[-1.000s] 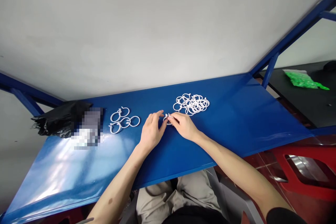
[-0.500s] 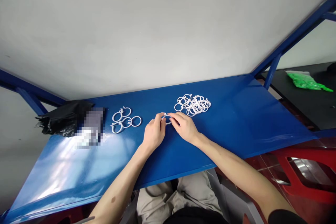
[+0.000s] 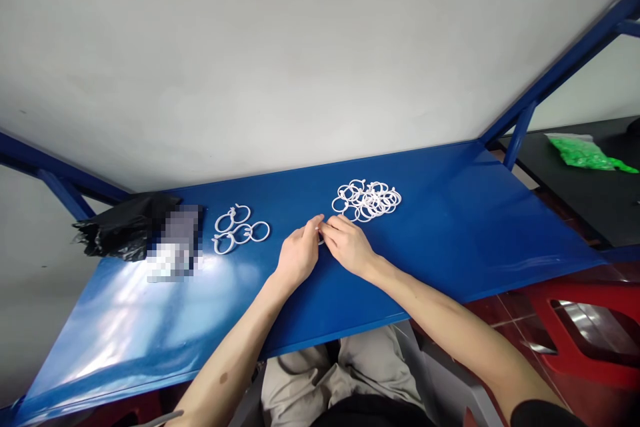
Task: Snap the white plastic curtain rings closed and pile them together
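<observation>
My left hand (image 3: 299,252) and my right hand (image 3: 347,245) meet fingertip to fingertip over the middle of the blue table (image 3: 450,233). Both pinch one small white plastic ring (image 3: 320,232), almost hidden between the fingers. Just beyond my right hand lies a heap of several white rings (image 3: 367,199). A smaller group of white rings (image 3: 240,228) lies spread out to the left of my left hand.
A crumpled black plastic bag (image 3: 120,230) and a blurred patch sit at the table's left end. A white wall rises behind the table. On the right stand a black table with a green bag (image 3: 585,153) and a red stool (image 3: 585,327).
The hands have closed in over the ring, which showed more plainly before and is now mostly covered. Both hands stayed in about the same spot.
</observation>
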A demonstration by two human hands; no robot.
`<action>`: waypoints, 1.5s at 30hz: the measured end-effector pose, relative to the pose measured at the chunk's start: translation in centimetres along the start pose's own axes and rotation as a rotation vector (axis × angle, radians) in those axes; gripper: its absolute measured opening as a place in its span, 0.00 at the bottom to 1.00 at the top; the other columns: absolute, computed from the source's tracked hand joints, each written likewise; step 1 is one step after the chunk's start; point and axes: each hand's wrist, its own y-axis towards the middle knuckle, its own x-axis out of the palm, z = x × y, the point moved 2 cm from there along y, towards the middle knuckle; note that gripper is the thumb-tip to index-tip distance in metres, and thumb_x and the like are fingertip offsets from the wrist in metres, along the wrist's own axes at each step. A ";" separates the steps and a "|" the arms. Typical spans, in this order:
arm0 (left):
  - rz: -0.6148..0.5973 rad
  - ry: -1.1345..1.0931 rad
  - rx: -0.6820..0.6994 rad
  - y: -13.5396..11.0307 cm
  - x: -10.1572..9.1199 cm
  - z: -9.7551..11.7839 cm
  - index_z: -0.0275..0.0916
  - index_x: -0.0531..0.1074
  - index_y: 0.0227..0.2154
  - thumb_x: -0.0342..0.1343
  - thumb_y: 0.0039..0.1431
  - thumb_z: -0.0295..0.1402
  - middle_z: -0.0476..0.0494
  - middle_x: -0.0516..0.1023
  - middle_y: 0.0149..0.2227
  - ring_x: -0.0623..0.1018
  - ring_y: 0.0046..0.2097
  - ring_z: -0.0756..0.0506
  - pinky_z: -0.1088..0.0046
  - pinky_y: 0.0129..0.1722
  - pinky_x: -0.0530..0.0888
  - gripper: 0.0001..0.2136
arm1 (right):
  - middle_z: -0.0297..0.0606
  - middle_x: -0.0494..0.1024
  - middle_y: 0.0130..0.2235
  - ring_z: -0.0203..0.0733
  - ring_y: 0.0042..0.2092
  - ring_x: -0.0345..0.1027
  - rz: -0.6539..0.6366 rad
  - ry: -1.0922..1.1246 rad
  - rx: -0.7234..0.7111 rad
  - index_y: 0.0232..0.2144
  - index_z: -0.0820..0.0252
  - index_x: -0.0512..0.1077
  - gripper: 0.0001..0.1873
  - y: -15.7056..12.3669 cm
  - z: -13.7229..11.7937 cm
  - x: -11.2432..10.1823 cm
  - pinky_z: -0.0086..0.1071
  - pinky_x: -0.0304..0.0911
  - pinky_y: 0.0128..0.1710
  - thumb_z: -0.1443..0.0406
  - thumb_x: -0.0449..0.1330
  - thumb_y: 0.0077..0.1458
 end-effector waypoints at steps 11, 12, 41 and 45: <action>0.178 0.457 -0.256 0.8 -4.3 -2.7 0.35 0.73 0.52 0.47 0.69 0.43 0.32 0.78 0.46 0.76 0.50 0.33 0.57 0.47 0.71 0.19 | 0.41 0.82 0.41 0.44 0.41 0.75 0.308 -0.164 0.337 0.44 0.59 0.75 0.11 0.9 5.2 -4.8 0.35 0.69 0.39 0.63 0.54 0.69; 0.172 0.526 -0.312 0.7 -4.6 -3.0 0.34 0.73 0.52 0.48 0.68 0.43 0.30 0.78 0.46 0.75 0.50 0.31 0.55 0.47 0.70 0.20 | 0.41 0.82 0.40 0.45 0.40 0.74 0.325 -0.218 0.393 0.43 0.59 0.76 0.11 0.8 5.9 -5.6 0.36 0.68 0.39 0.62 0.54 0.68; 0.320 0.109 0.462 0.1 -2.0 1.0 0.43 0.64 0.30 0.57 0.66 0.27 0.51 0.82 0.34 0.75 0.34 0.48 0.68 0.35 0.67 0.10 | 0.33 0.83 0.34 0.38 0.34 0.77 -0.054 0.558 0.428 0.43 0.57 0.73 0.10 0.3 1.2 -1.3 0.32 0.69 0.36 0.58 0.58 0.66; 0.191 0.120 0.447 0.0 -1.7 0.8 0.43 0.69 0.32 0.55 0.68 0.29 0.50 0.83 0.37 0.76 0.37 0.48 0.67 0.37 0.68 0.07 | 0.31 0.82 0.30 0.38 0.31 0.77 -0.041 0.625 0.487 0.42 0.57 0.72 0.07 0.4 1.6 -1.3 0.31 0.69 0.35 0.61 0.58 0.65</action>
